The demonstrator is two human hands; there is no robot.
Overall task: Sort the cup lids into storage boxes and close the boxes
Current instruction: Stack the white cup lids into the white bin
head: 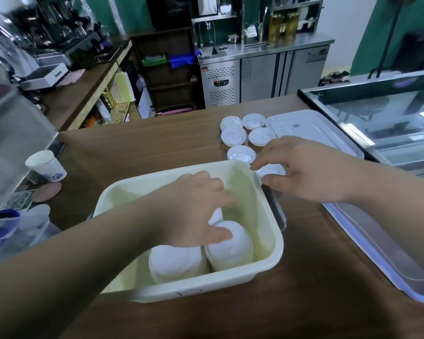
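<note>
The brown wooden counter (157,143) carried everything, and below the left hand (194,206) sat the cream rectangular plastic storage box (206,287). Beyond the right hand (311,172) lay a clear flat plastic box cover (311,129), and a second clear cover (377,245) lay nearer the person, beside that hand's forearm. Inside the box, two stacks of white plastic cup lids (176,263) rested against the near wall. The left hand reached down with fingers and thumb curled round the top of the right-hand stack (233,250), though blur made it hard to tell a firm grip from a steadying press. Five loose white round lids (233,137) lay just past the right hand's fingertips. That hand sat just outside the box's far corner, thumb and forefinger set narrowly on the edges of a single white lid (271,170) on the counter. The work looked to be mid-sorting, with no box closed yet. The next move would call for lifting that lid over the rim and seating it squarely on a stack, with the left hand keeping the stack from slumping.
</note>
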